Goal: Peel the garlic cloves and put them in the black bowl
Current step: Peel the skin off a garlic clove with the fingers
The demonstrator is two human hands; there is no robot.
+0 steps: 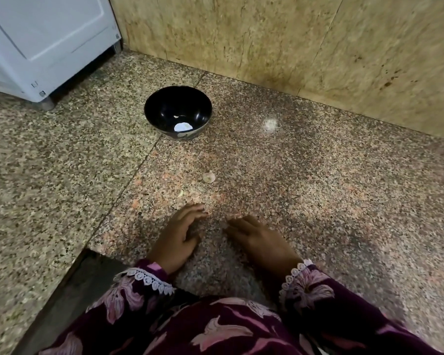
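Glossy round black bowl (178,111): rigid, likely slippery; best taken at rim. Pale papery garlic piece (209,176): light, fragile; pinch gently. Left hand (181,234), right hand (260,240): relaxed, grasping nothing.

View: head, single | Position: above, close | Facing: forward and down over granite floor (292,175) toward wall (292,42)

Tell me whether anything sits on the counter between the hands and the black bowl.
Only one small pale scrap, probably garlic skin, lies on the counter between the left hand, the right hand and the black bowl. It is low and flat, so it blocks nothing.
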